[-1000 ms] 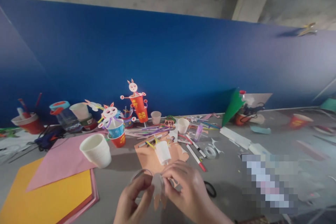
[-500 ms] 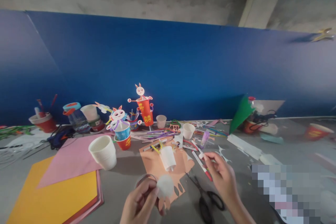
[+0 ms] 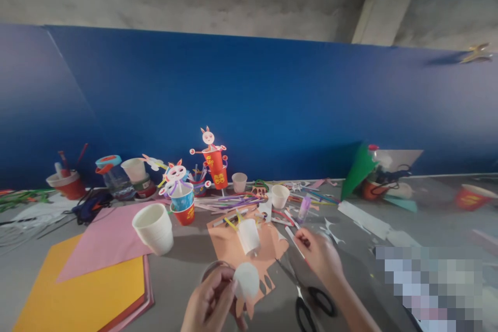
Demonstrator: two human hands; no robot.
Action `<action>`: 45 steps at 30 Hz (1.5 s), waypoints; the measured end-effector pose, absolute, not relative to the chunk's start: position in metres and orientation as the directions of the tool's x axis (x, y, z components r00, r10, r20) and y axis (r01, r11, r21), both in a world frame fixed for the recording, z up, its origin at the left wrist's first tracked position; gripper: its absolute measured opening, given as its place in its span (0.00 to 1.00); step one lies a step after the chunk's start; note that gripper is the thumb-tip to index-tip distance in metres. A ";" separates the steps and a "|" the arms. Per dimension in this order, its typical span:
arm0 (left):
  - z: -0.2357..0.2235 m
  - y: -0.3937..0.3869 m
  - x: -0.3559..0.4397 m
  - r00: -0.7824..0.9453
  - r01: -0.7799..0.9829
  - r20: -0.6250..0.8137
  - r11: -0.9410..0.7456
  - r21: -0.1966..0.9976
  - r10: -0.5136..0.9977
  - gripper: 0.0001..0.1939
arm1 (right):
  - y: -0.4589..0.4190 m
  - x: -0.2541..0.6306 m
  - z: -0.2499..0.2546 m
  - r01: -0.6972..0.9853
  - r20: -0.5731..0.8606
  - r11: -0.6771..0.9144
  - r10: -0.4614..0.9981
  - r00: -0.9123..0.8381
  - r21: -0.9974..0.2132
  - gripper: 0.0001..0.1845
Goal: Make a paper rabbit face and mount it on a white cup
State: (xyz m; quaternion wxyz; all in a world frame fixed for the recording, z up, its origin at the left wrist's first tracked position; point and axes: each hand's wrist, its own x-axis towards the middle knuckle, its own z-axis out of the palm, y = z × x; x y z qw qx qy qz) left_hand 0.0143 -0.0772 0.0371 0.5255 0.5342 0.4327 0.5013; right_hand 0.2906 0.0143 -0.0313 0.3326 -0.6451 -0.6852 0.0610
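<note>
My left hand (image 3: 213, 295) pinches the edge of a round white paper disc (image 3: 247, 280) between thumb and fingers. Behind those fingers shows the curved rim of a ring-shaped thing, mostly hidden. My right hand (image 3: 321, 254) is closed, its fingertips beside a red-and-white marker (image 3: 292, 238) on the table; what it holds, if anything, is hidden. Black-handled scissors (image 3: 301, 295) lie with blades apart between the hands. Beyond the disc, a white paper cup (image 3: 249, 236) with yellow strips sits on orange paper (image 3: 220, 233) that has cut-out holes.
A white cup (image 3: 153, 231) stands left, near pink (image 3: 112, 233) and yellow sheets (image 3: 89, 295). Two rabbit-faced cup figures, one blue and red (image 3: 182, 199), one red (image 3: 215, 166), stand farther back. A purple glue stick (image 3: 304, 209), another white cup (image 3: 279, 196) and paper scraps lie beyond my right hand.
My right hand has moved slightly left and its fingers have curled in; the small white thing at its fingertips no longer shows. My left hand keeps the disc, which has turned slightly.
</note>
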 end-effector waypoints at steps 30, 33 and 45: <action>0.020 -0.075 0.011 0.154 -0.305 -0.032 0.078 0.949 0.987 0.20 | -0.041 0.204 0.016 0.215 0.645 0.729 0.678 -0.352 -0.650 0.07; 0.013 -0.063 0.004 0.151 -0.256 0.006 0.033 0.966 0.988 0.21 | -0.033 0.202 0.005 -0.014 0.430 0.434 0.886 -0.174 -0.901 0.09; -0.001 0.036 0.010 -0.028 0.139 -0.050 0.054 0.989 0.998 0.23 | 0.032 0.189 -0.017 -0.717 -0.160 -0.070 0.985 0.059 -0.693 0.19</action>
